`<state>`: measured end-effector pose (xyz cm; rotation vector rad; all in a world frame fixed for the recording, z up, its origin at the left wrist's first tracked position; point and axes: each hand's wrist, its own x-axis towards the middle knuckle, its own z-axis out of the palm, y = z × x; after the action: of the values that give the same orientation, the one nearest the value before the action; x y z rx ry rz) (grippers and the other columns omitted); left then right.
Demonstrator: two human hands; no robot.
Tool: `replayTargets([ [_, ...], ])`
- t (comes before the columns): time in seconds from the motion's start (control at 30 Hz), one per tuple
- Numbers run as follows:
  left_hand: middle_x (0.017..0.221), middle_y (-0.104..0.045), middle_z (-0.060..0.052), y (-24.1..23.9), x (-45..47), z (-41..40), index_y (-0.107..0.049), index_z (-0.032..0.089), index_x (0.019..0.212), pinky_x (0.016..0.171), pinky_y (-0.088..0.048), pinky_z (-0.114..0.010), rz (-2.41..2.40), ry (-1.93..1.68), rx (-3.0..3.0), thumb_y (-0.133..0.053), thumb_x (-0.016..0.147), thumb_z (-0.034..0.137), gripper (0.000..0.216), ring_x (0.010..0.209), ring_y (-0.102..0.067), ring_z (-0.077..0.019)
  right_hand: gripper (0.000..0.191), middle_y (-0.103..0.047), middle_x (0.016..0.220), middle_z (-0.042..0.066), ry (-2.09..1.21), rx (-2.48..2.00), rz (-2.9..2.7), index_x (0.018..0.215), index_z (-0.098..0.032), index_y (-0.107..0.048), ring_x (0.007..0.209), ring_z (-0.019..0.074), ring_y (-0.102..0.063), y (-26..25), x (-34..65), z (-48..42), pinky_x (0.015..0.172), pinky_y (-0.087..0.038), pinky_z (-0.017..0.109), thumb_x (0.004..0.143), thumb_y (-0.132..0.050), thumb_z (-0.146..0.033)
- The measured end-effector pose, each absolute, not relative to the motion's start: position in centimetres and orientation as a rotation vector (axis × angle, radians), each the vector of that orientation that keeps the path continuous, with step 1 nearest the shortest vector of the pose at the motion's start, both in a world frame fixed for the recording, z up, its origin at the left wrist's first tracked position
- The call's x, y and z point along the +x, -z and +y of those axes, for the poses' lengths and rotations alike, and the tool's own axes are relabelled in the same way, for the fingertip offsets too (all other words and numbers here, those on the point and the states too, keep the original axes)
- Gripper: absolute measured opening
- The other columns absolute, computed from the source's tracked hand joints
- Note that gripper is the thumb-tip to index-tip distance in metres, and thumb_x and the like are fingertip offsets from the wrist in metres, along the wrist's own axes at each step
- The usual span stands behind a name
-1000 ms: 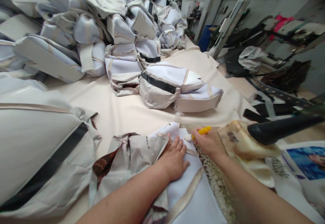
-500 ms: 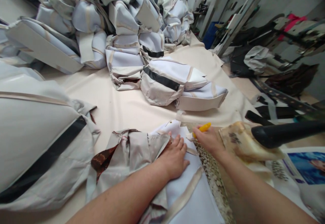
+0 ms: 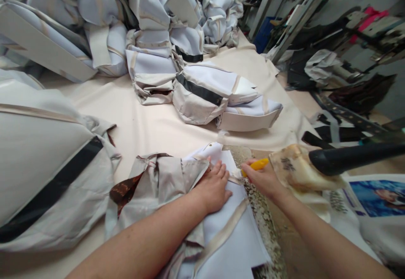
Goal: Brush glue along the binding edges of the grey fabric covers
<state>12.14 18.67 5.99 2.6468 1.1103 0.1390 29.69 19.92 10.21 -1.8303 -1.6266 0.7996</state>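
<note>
Rightward now, right hand (image 3: 264,180) grips yellow tool (image 3: 255,165); left hand (image 3: 213,187) flattens white fabric (image 3: 229,232).

Sewing or upholstery workshop: stitched fabric covers (image 3: 152,34) are piling up across the upper left of the frame on a cloth-covered table (image 3: 148,127), black straps (image 3: 335,133) are lying at right, metal posts (image 3: 284,25) are standing upper right.

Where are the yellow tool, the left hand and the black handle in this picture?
yellow tool (image 3: 257,164): head view, on its yellow body beyond the right hand's fingers.
left hand (image 3: 212,188): head view, on the back of the hand.
black handle (image 3: 348,158): head view, mid-length.
</note>
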Motion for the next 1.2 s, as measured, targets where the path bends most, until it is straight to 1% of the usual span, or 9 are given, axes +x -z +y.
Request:
replayTargets([
  [0.1,0.142,-0.035,-0.016,-6.1,12.2,18.7,-0.043,0.011,0.132,0.109,0.01,-0.056,1.106,-0.139,2.625,-0.04,0.087,0.047,0.058,0.136,-0.019,-0.0295,0.029,-0.042,0.044,-0.004,-0.765,-1.837,-1.667,0.051,-0.02,-0.046,0.045,0.0118,-0.041,-10.7,30.3,17.6,0.047,-0.032,0.024,0.073,-0.045,-0.039],
  [0.23,0.142,-0.035,-0.016,-6.2,12.3,18.8,-0.042,0.011,0.132,0.108,0.011,-0.056,1.113,-0.146,2.621,-0.04,0.087,0.047,0.058,0.136,-0.02,-0.029,0.03,-0.048,0.05,-0.002,-0.742,-1.779,-1.635,0.058,-0.019,-0.052,0.049,0.0127,-0.045,-10.3,30.7,17.0,0.049,-0.036,0.024,0.077,-0.045,-0.041],
  [0.4,0.142,-0.035,-0.015,-6.2,12.3,18.8,-0.043,0.011,0.132,0.109,0.01,-0.054,1.12,-0.121,2.629,-0.042,0.086,0.047,0.059,0.136,-0.021,-0.0286,0.029,-0.052,0.056,-0.001,-0.646,-1.794,-1.572,0.064,-0.019,-0.054,0.056,0.0146,-0.05,-9.0,31.1,17.5,0.056,-0.039,0.025,0.079,-0.045,-0.043],
  [0.6,0.142,-0.035,-0.016,-6.0,12.3,18.8,-0.043,0.01,0.132,0.109,0.01,-0.054,1.112,-0.135,2.635,-0.042,0.086,0.047,0.059,0.135,-0.021,-0.0289,0.03,-0.046,0.051,-0.003,-0.789,-1.848,-1.607,0.059,-0.021,-0.049,0.051,0.0134,-0.046,-9.0,31.3,13.7,0.051,-0.036,0.024,0.081,-0.044,-0.041],
  [0.7,0.142,-0.035,-0.016,-5.9,12.4,18.8,-0.043,0.01,0.132,0.108,0.011,-0.056,1.109,-0.14,2.638,-0.041,0.086,0.047,0.059,0.135,-0.021,-0.0298,0.029,-0.042,0.046,-0.004,-0.781,-1.86,-1.622,0.055,-0.021,-0.048,0.048,0.0129,-0.044,-9.9,31.3,13.3,0.049,-0.034,0.024,0.078,-0.046,-0.039],
  [0.83,0.142,-0.036,-0.015,-5.9,12.5,18.8,-0.044,0.012,0.132,0.109,0.011,-0.056,1.128,-0.125,2.659,-0.042,0.086,0.047,0.058,0.135,-0.022,-0.0294,0.028,-0.048,0.051,-0.002,-0.663,-1.835,-1.546,0.058,-0.02,-0.051,0.052,0.0135,-0.048,-9.9,30.8,15.1,0.052,-0.036,0.024,0.077,-0.047,-0.039],
  [0.9,0.142,-0.036,-0.014,-5.8,12.5,18.8,-0.045,0.013,0.131,0.109,0.009,-0.055,1.134,-0.125,2.668,-0.042,0.085,0.047,0.057,0.135,-0.023,-0.0294,0.028,-0.05,0.054,-0.002,-0.697,-1.808,-1.541,0.062,-0.02,-0.052,0.054,0.0137,-0.049,-9.2,30.8,15.3,0.054,-0.037,0.024,0.079,-0.046,-0.041],
  [1.07,0.141,-0.038,-0.015,-5.7,12.5,18.8,-0.045,0.011,0.131,0.109,0.007,-0.056,1.124,-0.151,2.67,-0.043,0.085,0.047,0.057,0.135,-0.023,-0.0296,0.029,-0.041,0.046,-0.005,-0.855,-1.885,-1.53,0.058,-0.02,-0.048,0.045,0.0117,-0.041,-8.9,31.5,13.0,0.048,-0.033,0.024,0.078,-0.047,-0.04],
  [1.2,0.141,-0.037,-0.015,-5.7,12.6,18.8,-0.045,0.011,0.131,0.109,0.008,-0.056,1.129,-0.14,2.651,-0.043,0.085,0.046,0.058,0.135,-0.023,-0.0297,0.03,-0.044,0.048,-0.004,-0.78,-1.881,-1.492,0.054,-0.02,-0.047,0.049,0.0121,-0.044,-9.9,31.4,12.9,0.051,-0.034,0.024,0.077,-0.048,-0.039],
])
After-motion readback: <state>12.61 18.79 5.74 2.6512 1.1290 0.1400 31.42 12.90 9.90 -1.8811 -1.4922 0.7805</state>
